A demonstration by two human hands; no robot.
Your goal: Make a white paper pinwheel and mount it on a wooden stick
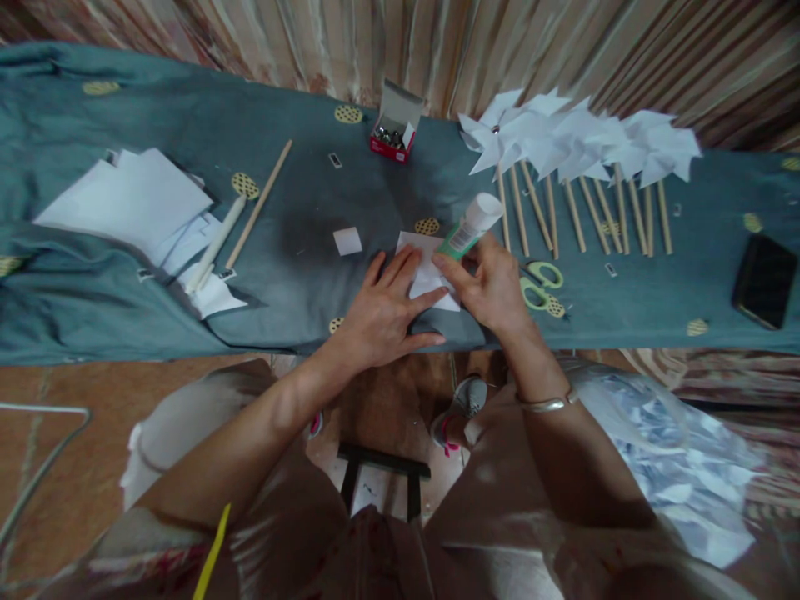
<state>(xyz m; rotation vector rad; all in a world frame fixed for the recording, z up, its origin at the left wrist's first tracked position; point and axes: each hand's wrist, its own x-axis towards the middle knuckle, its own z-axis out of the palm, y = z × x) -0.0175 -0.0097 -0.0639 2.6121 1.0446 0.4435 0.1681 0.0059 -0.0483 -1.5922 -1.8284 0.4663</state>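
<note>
My left hand (387,312) lies with its fingers spread, pressing a white sheet of paper (430,271) onto the cloth-covered table. In my right hand (487,279) is a green glue stick (467,227) with a white base, tilted so its lower end meets the paper. The tip of the glue is hidden by my fingers. A small white paper square (347,241) lies a little left of the sheet. Just right of my right hand rest scissors with light green handles (542,285).
Paper pinwheels (581,142) on wooden sticks lie in a row at the back right. An open red box (392,142) holds small metal pieces. At left are white papers (125,200) and a wooden stick (259,204). A dark phone (766,281) lies far right.
</note>
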